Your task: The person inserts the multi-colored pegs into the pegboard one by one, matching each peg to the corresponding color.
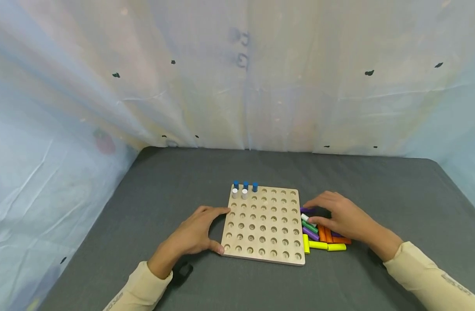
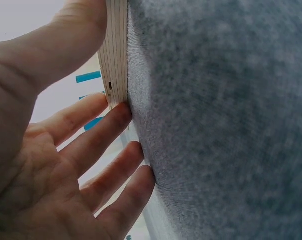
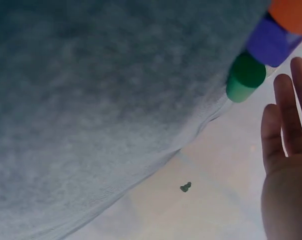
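A square wooden pegboard (image 1: 257,223) with rows of round holes lies on the table. Three blue pegs (image 1: 246,185) stand in its far row at the left, with two white pegs (image 1: 244,194) in front of them. My left hand (image 1: 196,231) touches the board's left edge, thumb near the close corner and fingers (image 2: 98,142) extended along the side. At the board's right edge, my right hand (image 1: 344,216) hovers over a pile of loose pegs. A loose white peg (image 1: 306,217) lies by its thumb, and a green peg (image 3: 243,80) shows near its straight fingertips.
Loose purple pegs (image 1: 310,234), orange pegs (image 1: 328,235) and yellow pegs (image 1: 318,245) lie against the board's right side, partly under the hand. A dark grey cloth (image 1: 171,181) covers the table. Pale marked sheeting (image 1: 276,86) hangs behind and at the sides.
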`<state>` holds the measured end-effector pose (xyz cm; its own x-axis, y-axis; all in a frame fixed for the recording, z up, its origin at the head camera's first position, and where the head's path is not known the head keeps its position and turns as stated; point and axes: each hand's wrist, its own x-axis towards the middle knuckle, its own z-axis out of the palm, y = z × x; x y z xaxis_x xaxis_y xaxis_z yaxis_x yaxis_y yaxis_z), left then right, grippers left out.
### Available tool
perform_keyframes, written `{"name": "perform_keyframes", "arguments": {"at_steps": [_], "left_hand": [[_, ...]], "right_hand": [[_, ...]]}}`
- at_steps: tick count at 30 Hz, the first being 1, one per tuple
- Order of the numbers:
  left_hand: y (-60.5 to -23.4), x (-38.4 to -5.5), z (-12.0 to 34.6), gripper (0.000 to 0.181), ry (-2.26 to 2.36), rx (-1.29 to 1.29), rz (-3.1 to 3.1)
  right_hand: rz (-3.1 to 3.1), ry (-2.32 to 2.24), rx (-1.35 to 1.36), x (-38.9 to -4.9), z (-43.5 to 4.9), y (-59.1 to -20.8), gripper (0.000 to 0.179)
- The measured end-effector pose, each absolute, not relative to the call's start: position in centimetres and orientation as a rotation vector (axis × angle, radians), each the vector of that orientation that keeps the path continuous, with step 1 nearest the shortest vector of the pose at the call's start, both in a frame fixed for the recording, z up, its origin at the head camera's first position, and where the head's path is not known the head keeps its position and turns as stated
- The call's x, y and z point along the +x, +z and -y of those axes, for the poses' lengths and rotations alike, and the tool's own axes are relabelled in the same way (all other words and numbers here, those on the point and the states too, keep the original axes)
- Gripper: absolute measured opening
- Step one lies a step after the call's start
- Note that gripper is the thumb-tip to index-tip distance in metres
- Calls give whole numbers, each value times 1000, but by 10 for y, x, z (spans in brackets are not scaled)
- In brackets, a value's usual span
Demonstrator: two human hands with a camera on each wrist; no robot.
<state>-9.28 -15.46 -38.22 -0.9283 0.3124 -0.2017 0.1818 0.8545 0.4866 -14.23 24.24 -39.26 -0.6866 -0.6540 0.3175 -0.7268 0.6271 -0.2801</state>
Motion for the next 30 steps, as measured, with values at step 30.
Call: {"name": "perform_keyframes", "arguments": {"at_steps": [30], "left_hand": [[-382, -93, 155, 101, 673, 392, -2766]], "right_hand": [[2677, 409, 1179, -143, -242, -394, 26]]}}
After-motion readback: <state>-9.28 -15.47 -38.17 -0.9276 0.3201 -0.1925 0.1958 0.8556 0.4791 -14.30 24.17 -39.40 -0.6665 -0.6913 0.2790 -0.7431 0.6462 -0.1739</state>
